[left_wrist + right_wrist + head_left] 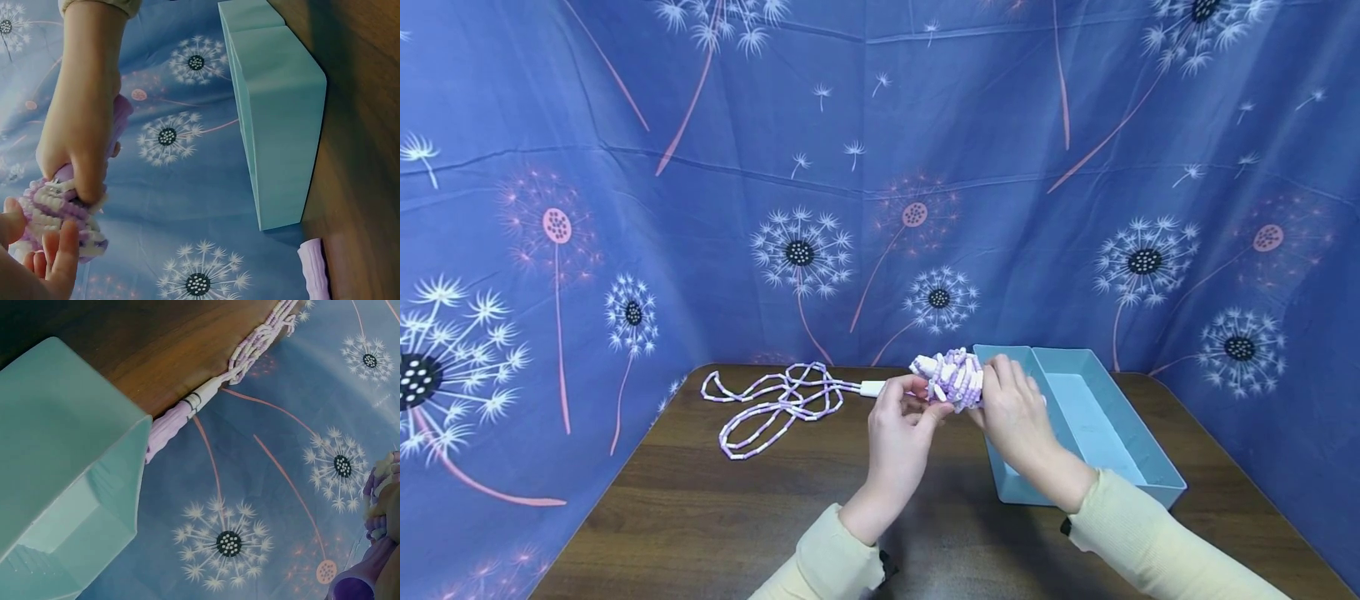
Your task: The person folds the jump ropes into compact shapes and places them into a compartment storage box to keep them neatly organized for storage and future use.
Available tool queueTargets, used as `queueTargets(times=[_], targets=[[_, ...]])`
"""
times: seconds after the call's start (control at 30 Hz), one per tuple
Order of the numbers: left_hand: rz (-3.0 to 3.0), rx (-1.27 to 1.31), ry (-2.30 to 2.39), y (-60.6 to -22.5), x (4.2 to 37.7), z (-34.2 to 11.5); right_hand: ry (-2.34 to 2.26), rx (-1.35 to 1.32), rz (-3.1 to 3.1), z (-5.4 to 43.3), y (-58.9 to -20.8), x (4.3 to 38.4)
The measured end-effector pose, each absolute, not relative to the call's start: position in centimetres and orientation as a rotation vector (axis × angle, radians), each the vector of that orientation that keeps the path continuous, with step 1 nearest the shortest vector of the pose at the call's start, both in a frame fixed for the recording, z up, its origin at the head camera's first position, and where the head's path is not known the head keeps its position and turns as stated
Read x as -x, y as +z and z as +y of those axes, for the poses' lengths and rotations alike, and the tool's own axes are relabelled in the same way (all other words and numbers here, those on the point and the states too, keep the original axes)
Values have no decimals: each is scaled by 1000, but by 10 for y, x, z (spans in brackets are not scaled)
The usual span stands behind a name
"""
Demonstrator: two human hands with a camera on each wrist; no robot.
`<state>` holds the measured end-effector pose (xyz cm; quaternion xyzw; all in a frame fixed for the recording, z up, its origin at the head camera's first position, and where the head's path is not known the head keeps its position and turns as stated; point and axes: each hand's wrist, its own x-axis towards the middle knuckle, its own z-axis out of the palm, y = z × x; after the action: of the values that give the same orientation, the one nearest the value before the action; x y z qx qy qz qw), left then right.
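A bundled jump rope [958, 379] with white and purple beads is held up in both hands above the table. My right hand [1018, 421] grips it from the right, with a purple handle [123, 112] running under the palm in the left wrist view. On the other side, my left hand [897, 437] holds the bundle's left end between thumb and fingers. A second beaded jump rope [782, 402] lies in loose loops on the table at the left. Its white-and-purple handle [181, 415] shows beside the box in the right wrist view.
A light teal box [1161, 450] with a divider stands on the right of the brown wooden table [700, 517], close to my right forearm. Behind the table hangs a blue cloth [865, 208] printed with dandelions.
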<state>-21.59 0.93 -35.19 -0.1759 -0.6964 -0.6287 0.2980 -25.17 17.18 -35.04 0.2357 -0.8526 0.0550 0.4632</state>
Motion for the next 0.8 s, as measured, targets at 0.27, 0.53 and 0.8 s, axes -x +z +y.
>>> queueTargets(times=[0.27,0.53,0.8], targets=[[-1840,469,-1504,-353,219,11,163,-579,-2080,169,-348,253],[-1855,456,-1438,-351,218,14,149,-579,-2095,169,-347,252],[-1822,439,-1470,-352,220,17,139,-583,-2085,167,-349,253]])
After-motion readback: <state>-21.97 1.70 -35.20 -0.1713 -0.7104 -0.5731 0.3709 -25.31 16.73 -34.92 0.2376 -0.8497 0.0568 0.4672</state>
